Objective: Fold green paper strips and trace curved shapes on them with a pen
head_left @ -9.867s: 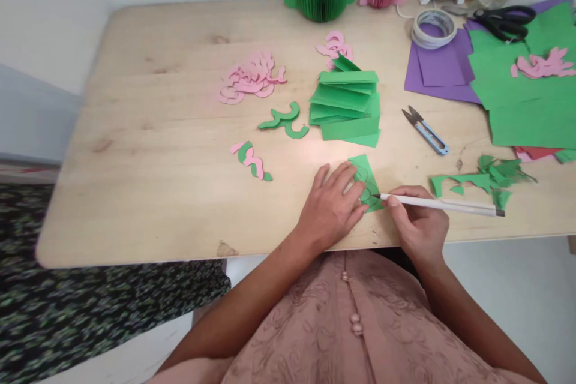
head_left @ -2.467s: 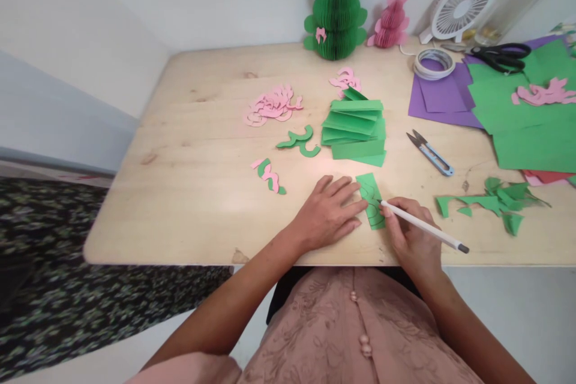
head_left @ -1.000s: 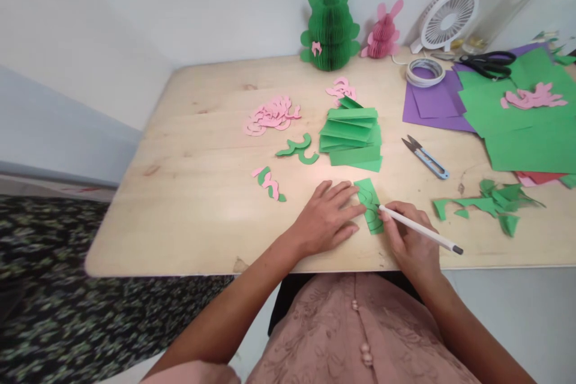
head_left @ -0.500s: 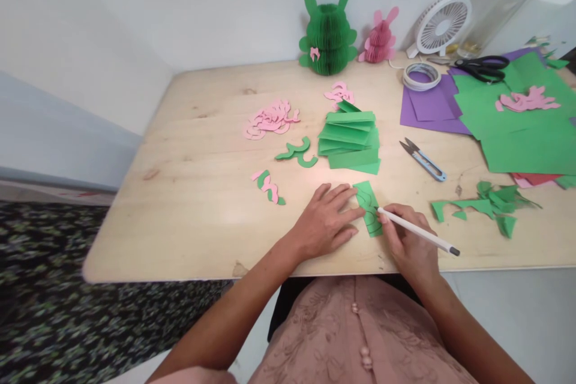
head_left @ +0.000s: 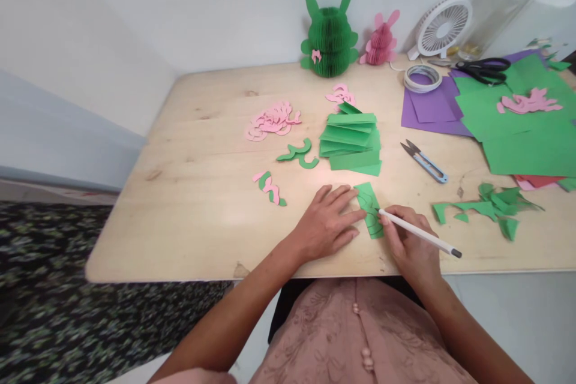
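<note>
So in your head view, your left hand (head_left: 326,225) is lying flat with the fingers loosely spread, not gripping anything, fingertips on the left edge of the small green paper rectangle (head_left: 374,228). That piece lies flat on the wooden table (head_left: 193,192), close to your edge, between your two hands, with curvy lines drawn on it.

Your right hand (head_left: 416,249) has its fingers pinched around the white pen (head_left: 420,233), tip right at the paper and dark end angled out to the right.

Just beyond the rectangle you've got the pile of green paper strips (head_left: 348,135), with the thread snips (head_left: 424,162) over to its right. Green scraps (head_left: 490,207) sit to the right of your right hand, and wavy green cutouts (head_left: 299,153) are left of the pile.
</note>
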